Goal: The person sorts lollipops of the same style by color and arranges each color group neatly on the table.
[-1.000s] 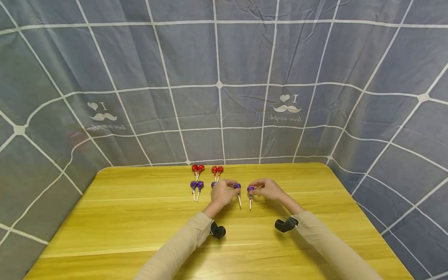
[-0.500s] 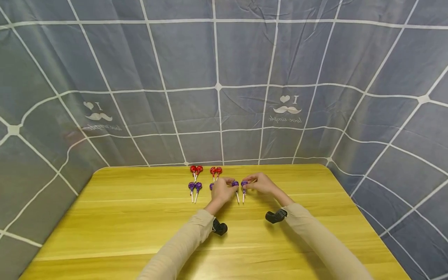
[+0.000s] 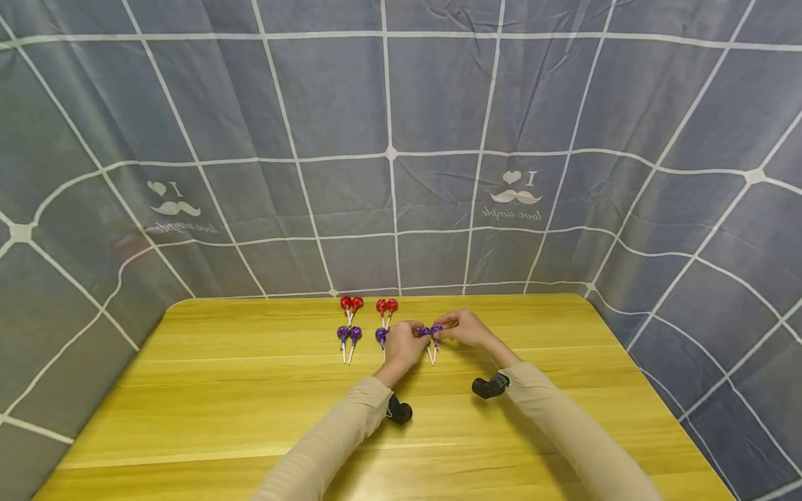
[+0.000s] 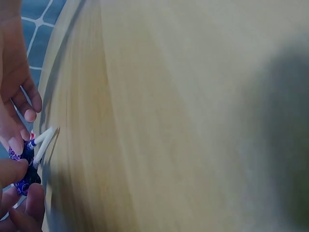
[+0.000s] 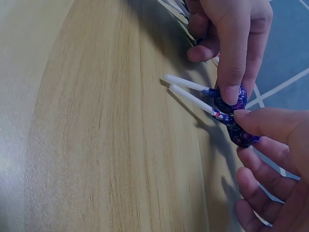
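My left hand pinches a purple-wrapped lollipop by its head. Opposite it, my right hand holds a second purple lollipop between thumb and fingers. The two heads touch side by side, and their white sticks slant toward each other, tips nearly meeting, as the right wrist view shows with the near lollipop and the far lollipop. In the left wrist view, the left hand's fingers lie below the paired heads. Another purple lollipop is partly covered by my left hand.
Left of my hands lies a purple lollipop pair. Behind are two red pairs, one red pair farther left and another red pair nearer my left hand. The wooden table ends at a grey checked curtain.
My right hand has moved left with its lollipop, closing the gap to the left hand's lollipop. My left hand has shifted slightly right, uncovering more of the purple lollipop beside it.
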`<state>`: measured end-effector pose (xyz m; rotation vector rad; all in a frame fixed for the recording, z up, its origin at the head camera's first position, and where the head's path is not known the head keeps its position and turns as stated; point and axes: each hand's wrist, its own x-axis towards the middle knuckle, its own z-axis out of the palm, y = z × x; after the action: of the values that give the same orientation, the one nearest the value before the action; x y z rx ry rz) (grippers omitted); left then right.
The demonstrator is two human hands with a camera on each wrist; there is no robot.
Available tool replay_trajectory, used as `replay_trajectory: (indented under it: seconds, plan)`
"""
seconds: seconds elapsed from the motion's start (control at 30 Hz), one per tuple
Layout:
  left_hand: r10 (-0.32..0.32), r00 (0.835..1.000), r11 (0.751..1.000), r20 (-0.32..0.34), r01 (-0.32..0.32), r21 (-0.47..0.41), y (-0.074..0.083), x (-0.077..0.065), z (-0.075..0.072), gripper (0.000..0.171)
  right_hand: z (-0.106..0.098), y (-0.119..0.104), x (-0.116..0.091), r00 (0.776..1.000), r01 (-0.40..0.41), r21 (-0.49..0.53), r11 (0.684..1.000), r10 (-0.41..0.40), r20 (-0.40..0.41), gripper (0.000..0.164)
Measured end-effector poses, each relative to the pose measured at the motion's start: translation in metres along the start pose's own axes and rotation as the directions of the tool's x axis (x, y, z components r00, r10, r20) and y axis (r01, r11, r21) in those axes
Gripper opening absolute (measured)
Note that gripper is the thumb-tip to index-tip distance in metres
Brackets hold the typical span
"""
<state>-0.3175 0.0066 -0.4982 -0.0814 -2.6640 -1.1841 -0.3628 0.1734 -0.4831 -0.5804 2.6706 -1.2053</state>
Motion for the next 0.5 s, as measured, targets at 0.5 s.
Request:
replay_trajectory:
  seconds: [0.5]
  plan:
    - [-0.033,0.997,0.999,-0.066,0.034,0.003,0.0094,-0.0058,0.0108,0.026,0.0017,0.0085,-0.0042,1.000,0.012,-0.028,1.000,-0.012,-0.022,0.027]
